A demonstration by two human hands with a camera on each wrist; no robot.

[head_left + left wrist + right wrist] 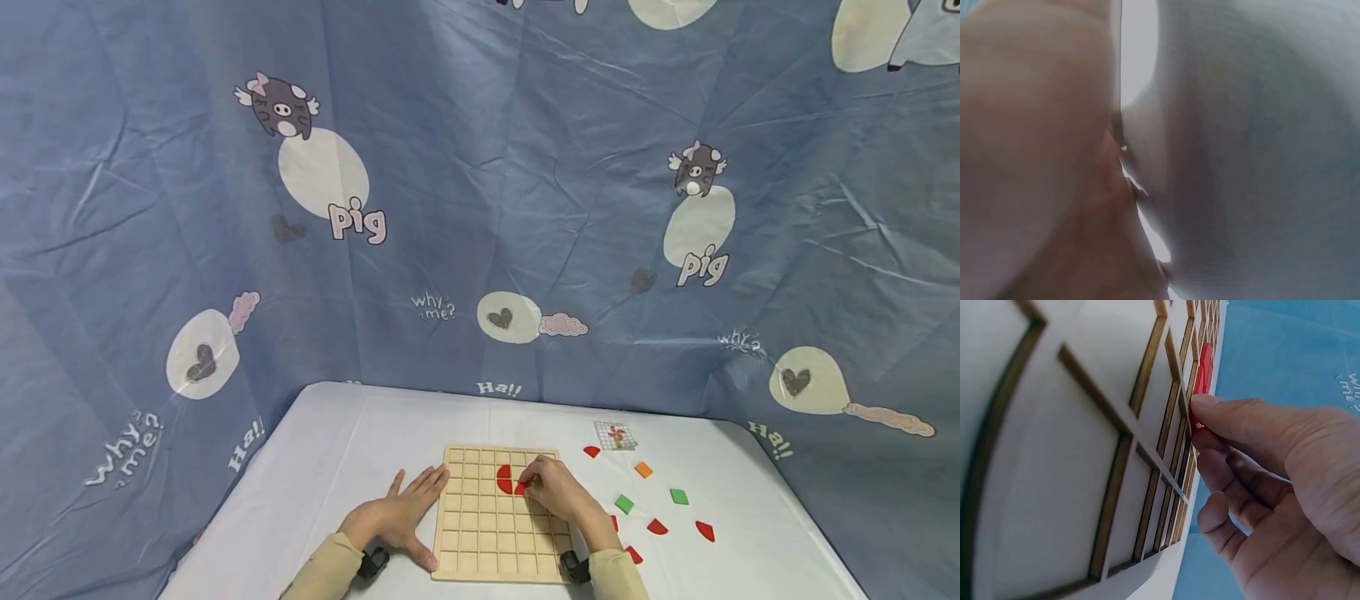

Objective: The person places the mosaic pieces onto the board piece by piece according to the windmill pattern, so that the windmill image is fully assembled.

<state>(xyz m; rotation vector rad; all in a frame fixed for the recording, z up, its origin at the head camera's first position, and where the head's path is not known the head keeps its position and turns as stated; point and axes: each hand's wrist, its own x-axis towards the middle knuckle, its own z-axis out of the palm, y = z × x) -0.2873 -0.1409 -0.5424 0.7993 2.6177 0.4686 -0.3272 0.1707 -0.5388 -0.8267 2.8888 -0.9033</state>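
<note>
Head view: pinching red piece [520, 489] in right hand [558, 489], touching board [487, 542] with spread left hand [403, 512]. Best settle squarely beneath right hand.

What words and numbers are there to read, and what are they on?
"pig": on the blue cloth, twice.
"why me?": on the cloth, left and middle; the right one's lower word is unclear.
"Ha!!": on the cloth, three times.
Small picture card: too small to read.
No readable numbers.
</note>
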